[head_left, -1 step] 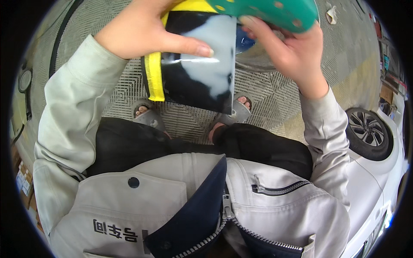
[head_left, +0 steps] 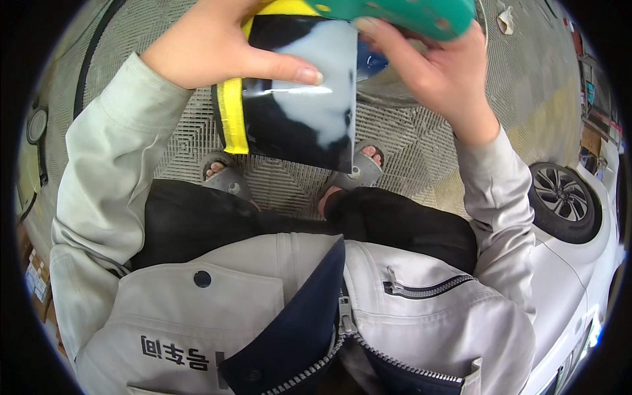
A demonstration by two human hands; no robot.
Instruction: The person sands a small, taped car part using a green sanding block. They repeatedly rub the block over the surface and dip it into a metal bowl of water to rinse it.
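Note:
A curved, glossy black panel (head_left: 283, 128) with a milky grey-white patch is held upright-edged in front of me. Yellow tape (head_left: 234, 122) borders its left side, and more runs along its far edge. My left hand (head_left: 220, 49) is closed on it, thumb across the face, fingers hidden behind. Over my right fingers lies a smooth green rounded tool (head_left: 411, 12) with brownish spots, cut off by the upper edge. My right hand (head_left: 444, 79) is closed about its underside, the thumb tip by the panel's right edge. Its exact kind cannot be made out.
Below the panel stand my sandalled feet (head_left: 359, 172) on grated floor tiles (head_left: 283, 187). Something blue and shiny (head_left: 370, 60) shows past the panel's right edge. A white car with a dark wheel (head_left: 564, 202) is at right, shelves (head_left: 596, 99) behind it. A black hose (head_left: 92, 66) runs at left.
Both hands, the panel and the green tool have shifted slightly left; the tool and right hand have also moved a little farther away. Both grips look the same.

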